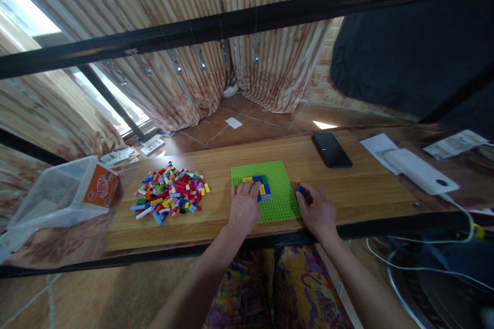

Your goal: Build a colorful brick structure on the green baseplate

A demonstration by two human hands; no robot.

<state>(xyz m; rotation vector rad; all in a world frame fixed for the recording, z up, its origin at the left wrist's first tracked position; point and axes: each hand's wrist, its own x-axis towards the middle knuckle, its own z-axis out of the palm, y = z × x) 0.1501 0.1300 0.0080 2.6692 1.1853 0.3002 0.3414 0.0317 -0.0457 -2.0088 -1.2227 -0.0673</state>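
Got a left hand (246, 208) over blue-and-yellow bricks (266, 189) on a green baseplate (283, 180) (too covered to judge the grip), a right hand (317, 211) by its right edge pinching a blue brick (300, 189), plus a messy brick pile (170, 193) to the left and a black phone (332, 150) off right on the wooden board (216, 221).

Left hand (246, 207) hides part of brick build (267, 188); right hand (318, 211) partly covers blue brick (300, 190). White cable (424, 269) cropped at right edge.
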